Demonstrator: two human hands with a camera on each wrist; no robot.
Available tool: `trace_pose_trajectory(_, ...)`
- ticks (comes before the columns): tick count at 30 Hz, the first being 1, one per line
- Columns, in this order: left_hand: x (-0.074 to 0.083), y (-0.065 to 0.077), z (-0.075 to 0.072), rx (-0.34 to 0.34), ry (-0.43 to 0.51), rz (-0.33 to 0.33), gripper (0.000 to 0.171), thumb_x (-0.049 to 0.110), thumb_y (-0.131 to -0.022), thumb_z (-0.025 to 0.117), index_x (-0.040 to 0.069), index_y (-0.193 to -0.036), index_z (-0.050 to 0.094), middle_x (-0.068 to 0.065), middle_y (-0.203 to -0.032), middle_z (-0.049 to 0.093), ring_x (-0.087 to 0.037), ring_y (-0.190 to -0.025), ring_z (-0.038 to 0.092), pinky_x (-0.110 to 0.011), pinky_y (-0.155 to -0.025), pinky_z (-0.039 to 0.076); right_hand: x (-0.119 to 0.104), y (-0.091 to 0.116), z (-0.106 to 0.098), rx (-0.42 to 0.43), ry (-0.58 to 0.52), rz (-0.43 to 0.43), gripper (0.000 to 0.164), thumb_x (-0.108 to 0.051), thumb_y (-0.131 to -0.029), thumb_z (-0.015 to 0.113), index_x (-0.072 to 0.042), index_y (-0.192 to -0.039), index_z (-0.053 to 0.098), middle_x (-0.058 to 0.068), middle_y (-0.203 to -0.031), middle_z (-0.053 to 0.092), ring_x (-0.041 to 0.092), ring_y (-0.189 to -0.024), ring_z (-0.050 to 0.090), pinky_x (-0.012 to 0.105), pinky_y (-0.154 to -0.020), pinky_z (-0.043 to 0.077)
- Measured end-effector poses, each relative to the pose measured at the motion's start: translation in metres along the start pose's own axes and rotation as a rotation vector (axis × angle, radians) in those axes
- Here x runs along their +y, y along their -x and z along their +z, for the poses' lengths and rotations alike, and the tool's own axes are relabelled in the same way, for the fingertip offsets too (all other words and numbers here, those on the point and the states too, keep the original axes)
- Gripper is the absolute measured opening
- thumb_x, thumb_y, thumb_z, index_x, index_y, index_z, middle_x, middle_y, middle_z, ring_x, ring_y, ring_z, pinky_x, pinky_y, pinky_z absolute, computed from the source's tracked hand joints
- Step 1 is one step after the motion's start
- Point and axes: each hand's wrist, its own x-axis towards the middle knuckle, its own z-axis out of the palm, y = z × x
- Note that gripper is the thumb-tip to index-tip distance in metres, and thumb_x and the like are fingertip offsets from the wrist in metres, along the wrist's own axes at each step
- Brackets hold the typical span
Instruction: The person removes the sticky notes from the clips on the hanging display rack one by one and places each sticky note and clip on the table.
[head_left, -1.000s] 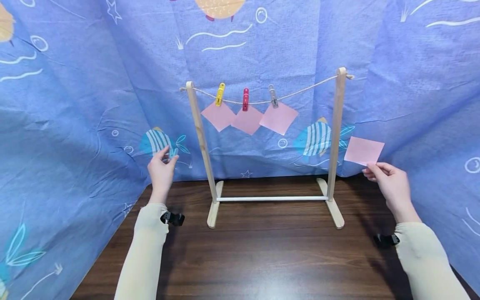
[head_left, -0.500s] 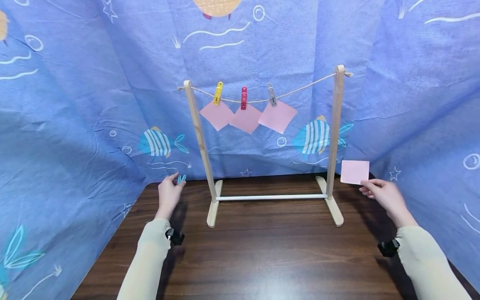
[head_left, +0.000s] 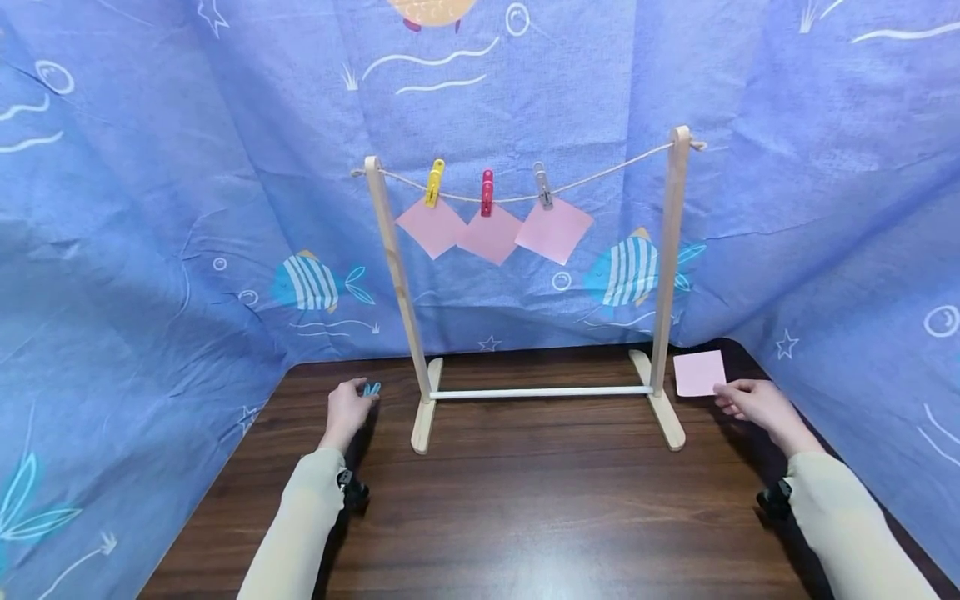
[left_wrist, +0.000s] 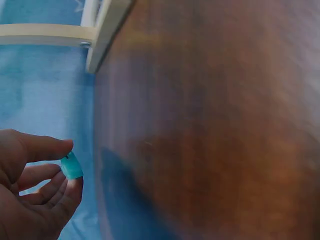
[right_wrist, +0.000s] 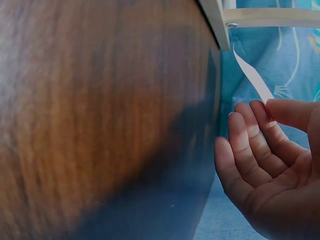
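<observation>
My left hand (head_left: 349,410) pinches a small blue clothespin (head_left: 372,389) between thumb and fingers, left of the wooden stand. In the left wrist view the clothespin (left_wrist: 71,166) looks turquoise. On the other side, my right hand (head_left: 759,406) pinches a pink square of paper (head_left: 700,373) by its lower right corner; the right wrist view shows this paper (right_wrist: 254,76) nearly edge-on. Three pink paper squares hang by their corners from a string (head_left: 600,177), under a yellow clothespin (head_left: 434,183), a red clothespin (head_left: 487,193) and a grey clothespin (head_left: 543,185).
The wooden stand has a left post (head_left: 397,275), a right post (head_left: 670,267) and a white crossbar (head_left: 540,392) low between its feet. It stands on a dark wooden table (head_left: 525,500). A blue curtain (head_left: 510,100) with sea prints surrounds the back and sides.
Both hands have come down toward the table, the left also moving slightly right. The clothespin and the held paper have come down with them. The hanging papers keep their places on the string.
</observation>
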Motion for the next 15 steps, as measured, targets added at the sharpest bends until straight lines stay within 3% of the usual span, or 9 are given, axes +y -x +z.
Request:
trace_pose_trajectory(9, -0.0085, 0.0073, 0.0025, -0.127, -0.061, -0.072, 0.049, 0.005, -0.092, 0.069, -0.014, -0.134, 0.055, -0.034, -0.124, 0.061, -0.042, -0.103, 0.062, -0.051, -0.087, 0.052, 0.0088, -0.0040, 0.0048, -0.057, 0.038, 0.043, 0.044, -0.021, -0.103, 0.054, 0.022, -0.102, 0.061, 0.009, -0.079, 0.072, 0.013, -0.066, 0.065, 0.027, -0.061, 0.056)
trace_pose_trajectory(15, -0.0110, 0.0077, 0.0042, -0.140, -0.045, -0.071, 0.049, 0.005, -0.092, 0.069, -0.014, -0.134, 0.055, -0.033, -0.124, 0.061, -0.043, -0.106, 0.061, -0.052, -0.089, 0.051, 0.0116, -0.0055, 0.0048, -0.052, 0.075, 0.057, 0.041, -0.022, -0.101, 0.057, 0.019, -0.097, 0.065, 0.005, -0.075, 0.070, 0.013, -0.066, 0.064, 0.026, -0.060, 0.056)
